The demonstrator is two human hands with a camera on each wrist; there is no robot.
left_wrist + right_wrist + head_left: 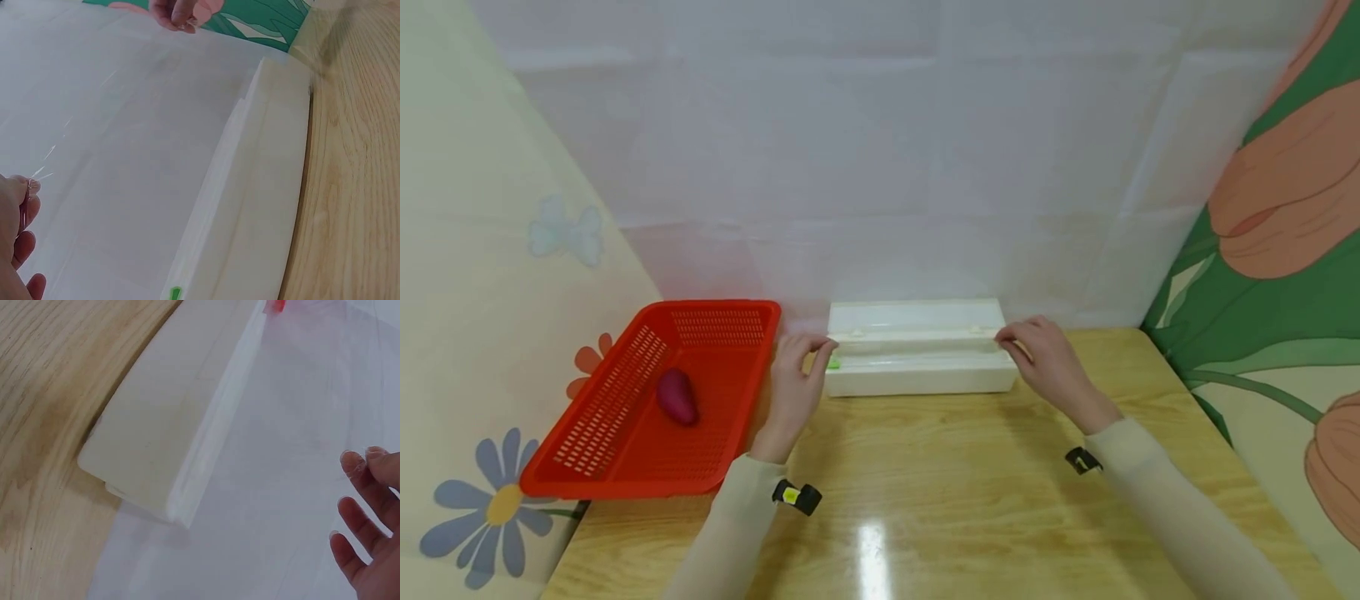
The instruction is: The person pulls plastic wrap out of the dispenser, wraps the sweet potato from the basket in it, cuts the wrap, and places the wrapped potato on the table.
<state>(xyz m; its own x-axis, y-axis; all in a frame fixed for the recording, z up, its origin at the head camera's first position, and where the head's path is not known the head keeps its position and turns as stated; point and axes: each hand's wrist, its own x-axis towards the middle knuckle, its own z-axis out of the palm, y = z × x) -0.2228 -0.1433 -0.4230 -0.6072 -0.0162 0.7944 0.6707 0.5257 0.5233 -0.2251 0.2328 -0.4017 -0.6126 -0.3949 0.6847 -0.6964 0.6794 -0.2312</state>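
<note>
Two pale sleeves (730,521) come in nearest the camera, reaching over the wooden counter (917,467) to a long white box (921,382). The left hand (793,375) is at one end of the box and the right hand (1048,358) at the other, each with thumb and forefinger closed in a pinch on clear film (50,151); the right hand's other fingers are loosely spread.

The step in hand appears to be drawing film out of the box by two corners. The next move likely calls for an even, level pull with both pinches held, since thin film could slip, crease or cling to itself.

The film is see-through and shows mostly as thin glints and small crinkles at the fingertips; how far it reaches is hard to tell. The box sits at the back of the counter, right of the red basket (625,487), with a green piece (834,363) at its left end.
</note>
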